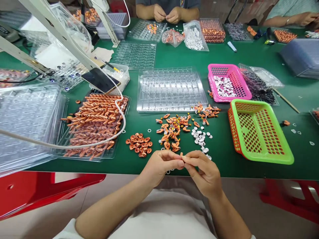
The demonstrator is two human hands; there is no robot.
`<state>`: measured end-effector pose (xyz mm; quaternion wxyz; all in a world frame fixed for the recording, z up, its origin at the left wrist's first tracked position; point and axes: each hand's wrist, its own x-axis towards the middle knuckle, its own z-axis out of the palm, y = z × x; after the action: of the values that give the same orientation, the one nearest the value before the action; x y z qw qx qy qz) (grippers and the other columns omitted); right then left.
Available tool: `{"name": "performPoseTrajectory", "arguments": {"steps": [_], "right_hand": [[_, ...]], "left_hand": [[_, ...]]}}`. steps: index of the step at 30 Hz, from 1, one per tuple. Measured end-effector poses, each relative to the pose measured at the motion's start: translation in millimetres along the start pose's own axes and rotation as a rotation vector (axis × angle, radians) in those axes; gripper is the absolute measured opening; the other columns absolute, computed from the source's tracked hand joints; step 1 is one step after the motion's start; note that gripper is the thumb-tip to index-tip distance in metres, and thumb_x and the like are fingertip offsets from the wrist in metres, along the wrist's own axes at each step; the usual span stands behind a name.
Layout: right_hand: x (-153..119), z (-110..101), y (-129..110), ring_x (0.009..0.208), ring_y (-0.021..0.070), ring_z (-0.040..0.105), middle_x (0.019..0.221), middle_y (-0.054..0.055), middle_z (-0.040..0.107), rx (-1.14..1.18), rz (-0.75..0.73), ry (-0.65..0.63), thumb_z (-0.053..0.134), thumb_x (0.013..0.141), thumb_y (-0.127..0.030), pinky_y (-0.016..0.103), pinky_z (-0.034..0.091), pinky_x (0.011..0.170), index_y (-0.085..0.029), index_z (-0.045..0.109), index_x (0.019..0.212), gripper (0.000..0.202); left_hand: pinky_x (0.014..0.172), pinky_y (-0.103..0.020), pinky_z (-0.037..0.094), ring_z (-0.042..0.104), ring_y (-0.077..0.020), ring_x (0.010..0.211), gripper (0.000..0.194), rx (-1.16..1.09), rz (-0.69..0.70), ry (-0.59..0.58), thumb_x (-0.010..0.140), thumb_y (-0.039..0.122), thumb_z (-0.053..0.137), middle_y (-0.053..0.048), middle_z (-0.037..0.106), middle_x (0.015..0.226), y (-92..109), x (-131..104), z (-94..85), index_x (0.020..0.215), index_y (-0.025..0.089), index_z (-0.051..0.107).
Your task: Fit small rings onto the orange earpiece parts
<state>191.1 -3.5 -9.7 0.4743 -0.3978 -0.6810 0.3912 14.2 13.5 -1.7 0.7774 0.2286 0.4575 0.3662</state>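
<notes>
My left hand (160, 166) and my right hand (205, 171) meet at the table's front edge, fingertips pinched together around a small orange part (181, 154). Only its top end shows; the rest is hidden by the fingers. Just beyond the hands lies a pile of orange pieces with yellow and silver bits (174, 127). Orange round cups (139, 144) are heaped to its left, and white discs (200, 136) are scattered to its right. A few small rings (168, 172) lie partly hidden by my left hand.
Clear plastic trays (170, 89) lie behind the piles. At right sit a green basket (284, 146) and a pink basket (245, 89). At left are a tray of orange sticks (94, 126), a phone (101, 79) and a white cable (74, 146). Two people work across the table (259, 56).
</notes>
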Motion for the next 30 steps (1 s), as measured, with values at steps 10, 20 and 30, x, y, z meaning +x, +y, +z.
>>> {"name": "performPoseTrajectory", "arguments": {"steps": [10,20,30], "right_hand": [[-14.7,12.6,3.0,0.089,0.0181,0.066,0.095,0.005,0.065,0.215,0.168,0.107,0.065,0.088,-0.013,0.033,0.06,0.076,-0.029,0.072,0.109,0.028],[-21.4,8.8,3.5,0.085,0.0161,0.066,0.096,0.004,0.063,0.086,0.083,0.124,0.064,0.086,-0.004,0.028,0.059,0.067,-0.032,0.069,0.117,0.043],[-17.7,8.1,2.5,0.08,0.015,0.067,0.094,0.003,0.067,0.023,0.043,0.133,0.066,0.082,-0.001,0.025,0.057,0.062,-0.03,0.071,0.111,0.042]], "left_hand": [[0.073,-0.029,0.059,0.072,-0.0182,0.077,0.008,0.238,0.347,-0.105,0.071,0.019,0.081,-0.007,0.077,0.08,3.6,-11.2,-2.5,0.075,0.015,0.075],[0.075,-0.024,0.06,0.073,-0.0158,0.078,0.011,0.391,0.399,-0.069,0.077,0.019,0.076,-0.007,0.076,0.083,1.4,-17.2,-2.9,0.082,0.013,0.068],[0.079,-0.025,0.06,0.074,-0.0159,0.082,0.006,0.387,0.372,-0.068,0.08,0.018,0.074,-0.004,0.078,0.087,-3.9,-16.2,-4.9,0.085,0.016,0.071]]}}
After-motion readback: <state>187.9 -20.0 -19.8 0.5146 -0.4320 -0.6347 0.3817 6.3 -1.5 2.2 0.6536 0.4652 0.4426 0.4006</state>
